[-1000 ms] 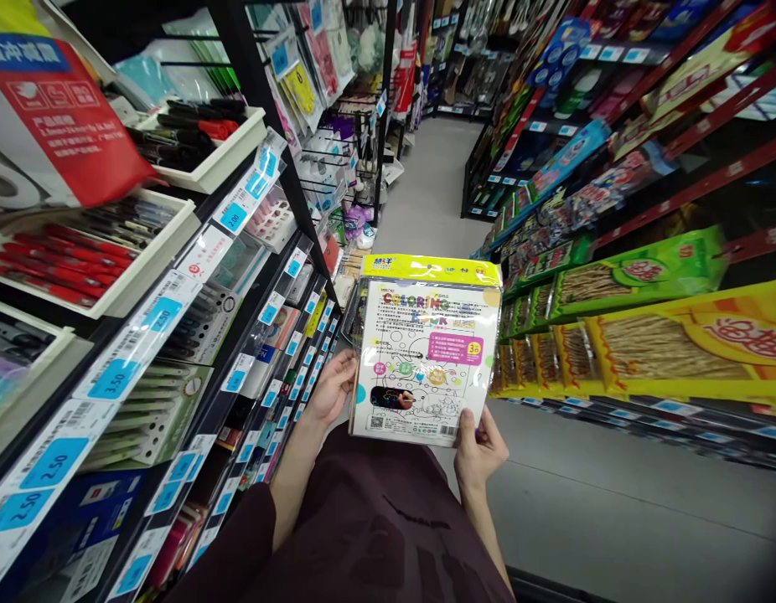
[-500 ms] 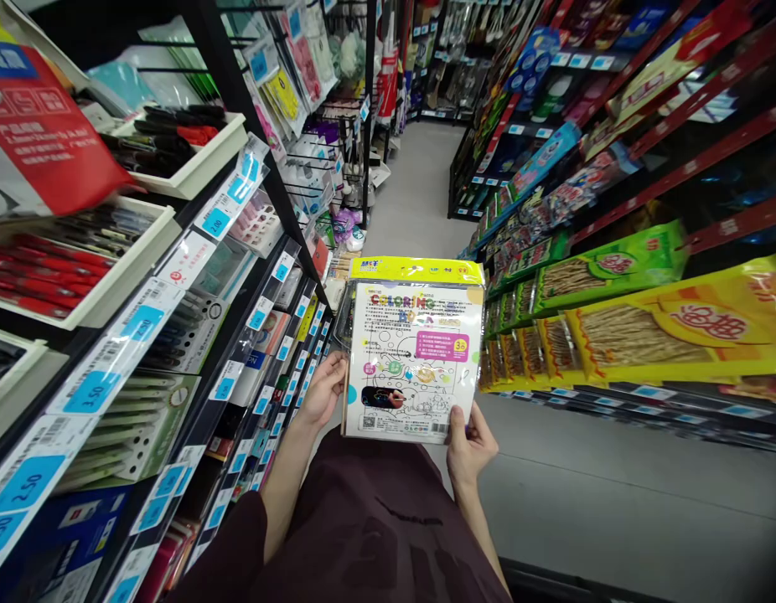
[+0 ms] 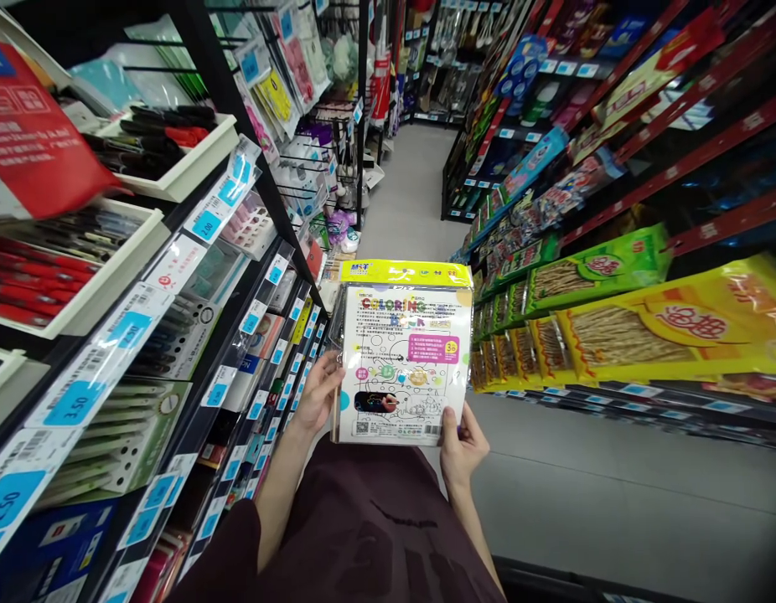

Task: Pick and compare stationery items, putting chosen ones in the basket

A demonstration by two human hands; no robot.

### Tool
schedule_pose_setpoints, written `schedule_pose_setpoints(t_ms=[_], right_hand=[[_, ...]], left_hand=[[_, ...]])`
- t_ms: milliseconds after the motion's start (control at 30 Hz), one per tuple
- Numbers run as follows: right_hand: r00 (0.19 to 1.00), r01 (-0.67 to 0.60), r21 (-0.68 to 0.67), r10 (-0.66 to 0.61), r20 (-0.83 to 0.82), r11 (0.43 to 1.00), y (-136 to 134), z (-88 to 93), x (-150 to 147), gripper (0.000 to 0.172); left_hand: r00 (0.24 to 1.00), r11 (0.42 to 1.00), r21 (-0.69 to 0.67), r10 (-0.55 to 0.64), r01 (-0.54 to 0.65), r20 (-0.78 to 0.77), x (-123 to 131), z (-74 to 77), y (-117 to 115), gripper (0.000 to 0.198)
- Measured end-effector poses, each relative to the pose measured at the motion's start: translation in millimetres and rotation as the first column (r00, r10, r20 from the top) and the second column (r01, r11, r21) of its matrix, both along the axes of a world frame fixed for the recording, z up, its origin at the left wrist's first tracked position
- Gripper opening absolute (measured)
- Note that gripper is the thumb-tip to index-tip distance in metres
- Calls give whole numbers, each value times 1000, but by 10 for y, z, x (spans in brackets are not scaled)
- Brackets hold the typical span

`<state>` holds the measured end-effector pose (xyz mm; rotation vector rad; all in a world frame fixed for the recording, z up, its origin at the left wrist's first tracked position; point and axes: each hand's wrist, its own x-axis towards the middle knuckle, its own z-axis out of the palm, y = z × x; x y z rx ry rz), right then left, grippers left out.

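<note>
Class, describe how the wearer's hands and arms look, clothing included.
The left hand and right hand wear no gloves; no watch shows on either wrist. A plain, dark plum-brown sleeve ends near the left elbow. No sleeve shows on the right forearm.

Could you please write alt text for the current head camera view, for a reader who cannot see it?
A person's left hand and right hand hold a flat packet, printed with the word Coloring, in a shop aisle. To the left, white trays hold red and black pens; to the right, long yellow and green packets are on display.
</note>
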<state>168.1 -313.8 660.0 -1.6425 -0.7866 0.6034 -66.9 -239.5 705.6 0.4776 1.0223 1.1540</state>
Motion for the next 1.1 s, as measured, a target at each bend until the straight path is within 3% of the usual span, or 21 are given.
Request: schedule_pose_setpoints(t_ms=[167,333,733,967,1100], right_hand=[[1000,0,-11,0,-6,1000,7,-32,1,54],[1000,-17,-8,17,-16,1000,13,-30,5,54],[999,-46,-55,45,-23,997,29,-26,8,57],[965,-242,-139,223,-140,960,103,-17,43,55],[963,-268,-242,255,-84,933,118,-42,51,55]], left_hand=[[999,999,43,5,-3,-43,8,35,5,45],[997,998,66,-12,17,-72,16,83,9,31],[987,996,82,31,-18,-156,0,-7,4,27],[985,998,59,19,-9,-172,-2,16,31,30],[975,998,41,61,-54,-211,-5,-28,46,32]])
